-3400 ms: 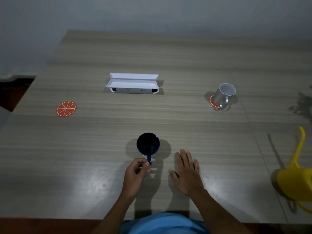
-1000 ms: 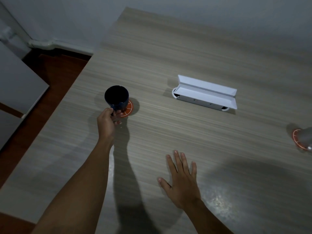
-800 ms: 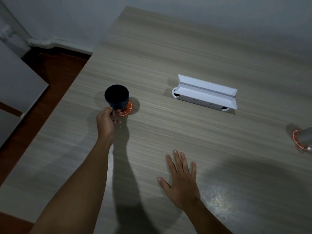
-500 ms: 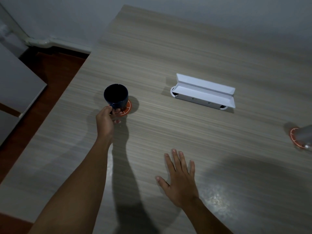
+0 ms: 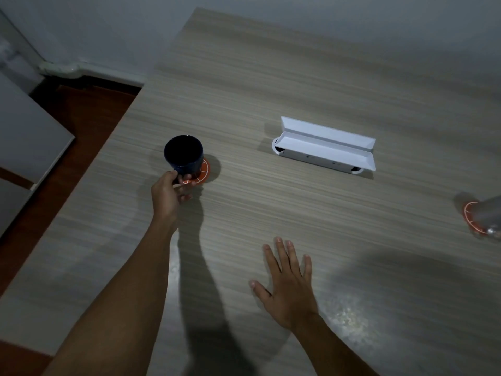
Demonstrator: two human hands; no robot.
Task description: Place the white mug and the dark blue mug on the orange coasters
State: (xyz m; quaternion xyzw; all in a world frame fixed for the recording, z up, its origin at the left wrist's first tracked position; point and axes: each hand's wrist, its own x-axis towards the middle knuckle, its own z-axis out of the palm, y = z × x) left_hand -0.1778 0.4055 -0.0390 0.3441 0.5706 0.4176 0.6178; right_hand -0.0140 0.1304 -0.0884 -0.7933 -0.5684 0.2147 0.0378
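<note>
Right, nearest us the right hand [image 5: 286,289] lies flat on the wooden table [image 5: 298,85], palm down, fingers spread, gripping nothing. Further out to the left, the left hand [image 5: 169,195] reaches forward with its fingers closed around the handle of the dark blue mug [image 5: 184,153], and that mug stands upright on the orange coaster [image 5: 203,173], whose white segment lines peek out on the right side. Over at the right edge, the white mug [image 5: 489,214] is partly cut off, sitting on the second orange coaster [image 5: 469,217]. Beyond the centre rests a white open box [image 5: 325,145], lid flipped up; no writing or brand is readable anywhere.
</note>
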